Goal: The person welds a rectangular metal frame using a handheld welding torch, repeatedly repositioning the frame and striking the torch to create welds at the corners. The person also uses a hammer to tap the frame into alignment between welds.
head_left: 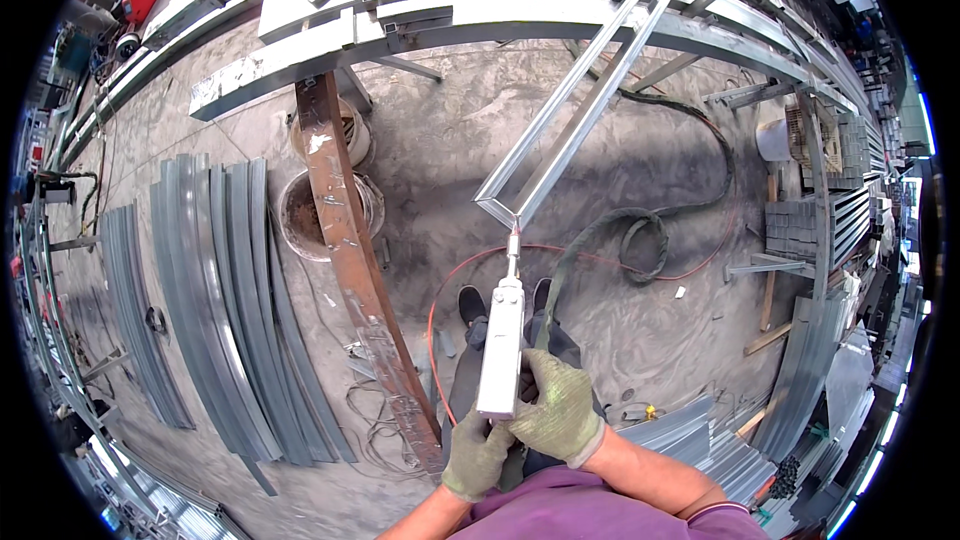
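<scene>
A white, box-shaped welding gun (503, 350) with a narrow metal nozzle points away from me in front of my legs. My right hand (562, 408), in a yellow-green work glove, is closed around its near right side. Under the gun's near end, my gloved left hand (478, 456) is closed too, its fingertips partly hidden by the gun's body. The nozzle tip meets the near corner of a narrow frame of silver metal profiles (560, 158); whether they touch, I cannot tell. The frame slants away to the far right, resting across the bench beams.
Long grey steel beams (470, 18) form a bench ahead. A rusty brown beam (352, 250) runs along my left, beside dirty buckets (300, 225). Metal strips (205, 310) lie further left. A dark hose (625, 215) and a thin red hose (432, 325) cross the floor.
</scene>
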`<state>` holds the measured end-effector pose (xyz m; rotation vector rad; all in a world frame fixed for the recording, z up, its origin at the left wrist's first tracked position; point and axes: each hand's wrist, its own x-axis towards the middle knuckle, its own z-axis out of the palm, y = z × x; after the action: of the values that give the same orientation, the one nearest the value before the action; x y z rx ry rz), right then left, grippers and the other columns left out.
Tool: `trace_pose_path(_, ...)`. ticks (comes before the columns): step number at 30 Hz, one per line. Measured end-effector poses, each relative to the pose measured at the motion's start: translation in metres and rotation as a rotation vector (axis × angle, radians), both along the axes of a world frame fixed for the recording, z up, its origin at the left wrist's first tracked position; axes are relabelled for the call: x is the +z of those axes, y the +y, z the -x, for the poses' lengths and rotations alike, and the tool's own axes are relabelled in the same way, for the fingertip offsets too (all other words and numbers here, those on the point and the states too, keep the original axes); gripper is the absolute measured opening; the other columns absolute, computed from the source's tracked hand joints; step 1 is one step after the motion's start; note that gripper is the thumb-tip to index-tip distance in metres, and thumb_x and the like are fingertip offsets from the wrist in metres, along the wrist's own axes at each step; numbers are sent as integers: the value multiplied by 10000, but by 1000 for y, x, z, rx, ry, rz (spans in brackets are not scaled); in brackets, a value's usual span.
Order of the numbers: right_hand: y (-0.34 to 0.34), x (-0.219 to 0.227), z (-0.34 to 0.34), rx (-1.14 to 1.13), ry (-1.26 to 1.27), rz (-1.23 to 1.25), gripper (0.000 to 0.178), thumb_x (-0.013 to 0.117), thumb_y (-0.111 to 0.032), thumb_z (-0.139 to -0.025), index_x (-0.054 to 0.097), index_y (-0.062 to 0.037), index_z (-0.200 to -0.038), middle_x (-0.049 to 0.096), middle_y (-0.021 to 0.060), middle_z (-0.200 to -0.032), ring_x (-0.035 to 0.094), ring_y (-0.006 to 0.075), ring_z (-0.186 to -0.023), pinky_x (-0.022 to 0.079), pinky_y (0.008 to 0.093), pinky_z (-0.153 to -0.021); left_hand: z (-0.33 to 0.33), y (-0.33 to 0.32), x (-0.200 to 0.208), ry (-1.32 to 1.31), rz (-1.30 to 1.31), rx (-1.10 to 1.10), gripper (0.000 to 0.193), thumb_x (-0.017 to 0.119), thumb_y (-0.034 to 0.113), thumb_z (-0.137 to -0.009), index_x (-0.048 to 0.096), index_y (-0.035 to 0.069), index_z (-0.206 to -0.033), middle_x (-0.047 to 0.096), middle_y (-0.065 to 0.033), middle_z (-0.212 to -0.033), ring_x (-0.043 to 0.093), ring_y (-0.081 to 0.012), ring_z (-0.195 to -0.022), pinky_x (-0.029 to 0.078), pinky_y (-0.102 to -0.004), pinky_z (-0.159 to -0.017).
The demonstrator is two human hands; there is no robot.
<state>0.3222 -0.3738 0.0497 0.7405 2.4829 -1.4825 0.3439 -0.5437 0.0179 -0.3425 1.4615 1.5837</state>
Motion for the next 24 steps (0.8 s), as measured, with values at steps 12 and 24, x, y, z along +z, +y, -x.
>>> trace_pose_path(12, 3, -1, 3, 19, -17, -37, 503, 886, -331, -788, 713, -4, -1128, 763, 171, -892, 777, 331, -783, 611, 411, -696, 5, 5, 3, -64, -68, 74, 513, 689, 369, -1092, 623, -31, -1407, 718, -49, -1224, 620, -104, -1098, 539, -298, -940)
trace_pose_path(24, 4, -9, -1, -5, -17, -3, 478, 876, -295, -784, 715, -5, -1127, 767, 173, -903, 780, 336, -800, 615, 413, -714, 2, 2, -3, -114, 40, -17, 481, 713, 372, -1071, 667, -13, -1356, 730, -30, -1132, 621, -90, -989, 542, -285, -851)
